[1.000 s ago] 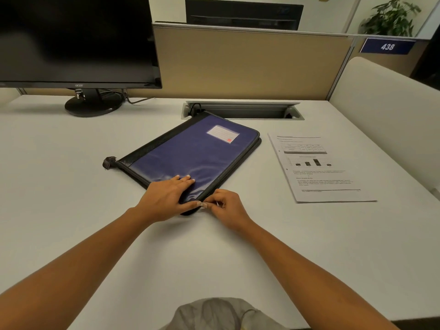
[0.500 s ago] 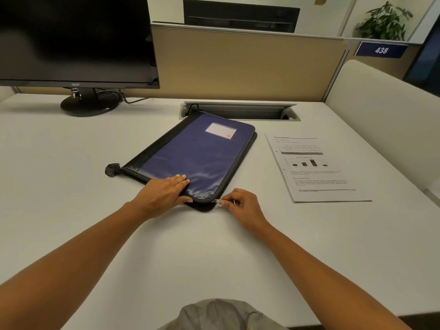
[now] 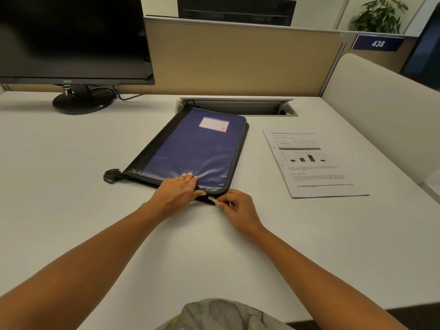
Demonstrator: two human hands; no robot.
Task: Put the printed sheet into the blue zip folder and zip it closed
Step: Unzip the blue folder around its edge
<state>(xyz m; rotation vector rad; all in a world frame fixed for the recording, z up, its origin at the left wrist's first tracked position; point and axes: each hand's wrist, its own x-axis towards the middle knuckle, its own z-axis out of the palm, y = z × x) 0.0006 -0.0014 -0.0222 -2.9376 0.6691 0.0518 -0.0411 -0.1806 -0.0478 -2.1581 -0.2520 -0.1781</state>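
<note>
Round the near corner of the folder (image 3: 190,148) our right hand (image 3: 238,208) has drawn the pull (image 3: 211,199).
We pinch it while our left hand (image 3: 177,194) presses flat on the slick, soft cover. The limp sheet (image 3: 312,163) lies apart on the surface (image 3: 71,186), and we judge it best lifted by an edge.

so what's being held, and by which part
Right hand pinches the blue zip folder by its zipper pull; left hand presses flat on its cover.

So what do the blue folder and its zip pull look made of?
The blue zip folder looks like glossy vinyl or coated fabric: light streaks across its wrinkled cover. Its black spine strip looks like grained faux leather. The zip pull is silvery, probably metal.
</note>
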